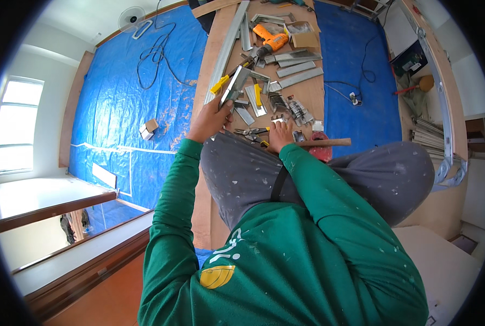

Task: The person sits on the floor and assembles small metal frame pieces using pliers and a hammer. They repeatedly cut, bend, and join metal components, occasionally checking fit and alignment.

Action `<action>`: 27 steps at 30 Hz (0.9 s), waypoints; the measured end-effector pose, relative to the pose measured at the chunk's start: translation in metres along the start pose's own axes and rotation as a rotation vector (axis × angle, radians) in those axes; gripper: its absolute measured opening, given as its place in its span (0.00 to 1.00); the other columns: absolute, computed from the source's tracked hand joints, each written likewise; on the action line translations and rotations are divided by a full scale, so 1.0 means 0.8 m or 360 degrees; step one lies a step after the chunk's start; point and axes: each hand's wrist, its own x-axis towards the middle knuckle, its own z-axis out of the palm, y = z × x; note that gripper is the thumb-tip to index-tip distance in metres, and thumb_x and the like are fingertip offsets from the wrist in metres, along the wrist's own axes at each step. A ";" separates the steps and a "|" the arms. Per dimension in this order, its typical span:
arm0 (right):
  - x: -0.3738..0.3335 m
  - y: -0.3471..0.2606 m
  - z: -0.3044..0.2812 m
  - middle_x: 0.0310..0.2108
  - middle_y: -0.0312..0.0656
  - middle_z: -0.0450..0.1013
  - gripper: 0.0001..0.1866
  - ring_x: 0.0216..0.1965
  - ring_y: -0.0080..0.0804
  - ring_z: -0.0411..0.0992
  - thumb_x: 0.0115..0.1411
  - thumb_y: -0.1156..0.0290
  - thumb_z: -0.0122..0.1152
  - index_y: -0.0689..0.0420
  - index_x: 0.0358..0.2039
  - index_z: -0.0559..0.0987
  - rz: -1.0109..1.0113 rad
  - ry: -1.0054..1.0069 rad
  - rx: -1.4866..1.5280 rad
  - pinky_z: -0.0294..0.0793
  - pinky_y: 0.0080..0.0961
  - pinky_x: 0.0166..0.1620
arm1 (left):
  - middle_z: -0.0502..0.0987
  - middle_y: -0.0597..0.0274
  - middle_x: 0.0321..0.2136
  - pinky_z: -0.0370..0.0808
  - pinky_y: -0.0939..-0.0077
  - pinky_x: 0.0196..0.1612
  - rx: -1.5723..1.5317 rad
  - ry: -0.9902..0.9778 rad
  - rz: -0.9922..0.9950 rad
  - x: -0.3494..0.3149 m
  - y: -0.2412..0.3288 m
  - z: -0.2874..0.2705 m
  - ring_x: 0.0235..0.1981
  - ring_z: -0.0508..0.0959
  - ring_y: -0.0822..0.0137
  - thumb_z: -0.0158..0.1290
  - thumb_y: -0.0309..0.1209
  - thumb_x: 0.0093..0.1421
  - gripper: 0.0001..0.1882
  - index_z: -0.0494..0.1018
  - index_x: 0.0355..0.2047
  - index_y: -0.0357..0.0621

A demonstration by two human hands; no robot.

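Observation:
My left hand [212,119] is closed around the lower end of a bent metal channel [236,86], which tilts up over the plywood. My right hand [281,135] rests low over the board, fingers curled on a small metal bracket [278,118]; its grip is partly hidden. Just left of that hand lie pliers [248,131]. Yellow-handled snips [221,83] lie behind the raised channel, and another yellow handle [257,95] shows to its right. Several small metal clips [297,110] are heaped beyond my right hand.
An orange drill [272,41] and an open cardboard box [304,36] sit at the far end. Cut metal strips [299,76] cover the right side. A wooden handle [329,142] lies by my right wrist. Blue sheeting [128,103] covers the floor, with a black cable [156,53] on it.

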 end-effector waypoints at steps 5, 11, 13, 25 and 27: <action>-0.003 -0.010 0.027 0.60 0.43 0.70 0.55 0.67 0.43 0.64 0.42 0.40 0.84 0.58 0.65 0.69 0.0080 -0.0006 -0.0128 0.50 0.69 0.71 | 0.79 0.61 0.27 0.78 0.72 0.26 -0.0452 -0.0144 0.0010 -0.009 0.009 0.013 0.23 0.80 0.69 0.48 0.43 0.79 0.18 0.71 0.46 0.37; 0.016 -0.003 0.039 0.61 0.50 0.69 0.51 0.67 0.49 0.64 0.48 0.49 0.78 0.61 0.67 0.68 0.0002 0.0042 0.0065 0.45 0.78 0.70 | 0.79 0.61 0.25 0.78 0.71 0.25 -0.0808 -0.0173 -0.0043 -0.009 0.015 0.034 0.22 0.80 0.69 0.50 0.43 0.78 0.18 0.72 0.43 0.38; 0.011 -0.018 -0.014 0.59 0.50 0.72 0.43 0.64 0.50 0.69 0.52 0.49 0.74 0.60 0.63 0.73 -0.0078 -0.0181 0.0074 0.52 0.72 0.69 | 0.79 0.61 0.25 0.78 0.71 0.25 -0.0835 -0.0106 -0.0052 -0.017 0.003 0.033 0.21 0.80 0.69 0.49 0.43 0.79 0.18 0.73 0.43 0.38; 0.071 0.013 -0.347 0.40 0.42 0.84 0.23 0.33 0.29 0.83 0.64 0.57 0.75 0.59 0.51 0.81 -0.0939 -0.0581 0.1633 0.81 0.27 0.34 | 0.75 0.64 0.20 0.73 0.72 0.21 -0.0137 -0.0143 0.0080 -0.029 0.020 0.011 0.17 0.76 0.72 0.49 0.44 0.78 0.18 0.73 0.42 0.38; 0.075 0.003 -0.369 0.39 0.44 0.84 0.23 0.34 0.29 0.83 0.61 0.59 0.78 0.60 0.49 0.82 -0.0915 -0.0637 0.1076 0.82 0.28 0.35 | 0.75 0.64 0.20 0.73 0.72 0.21 -0.0004 -0.0103 0.0112 -0.030 0.037 0.007 0.17 0.77 0.73 0.49 0.44 0.78 0.19 0.74 0.41 0.39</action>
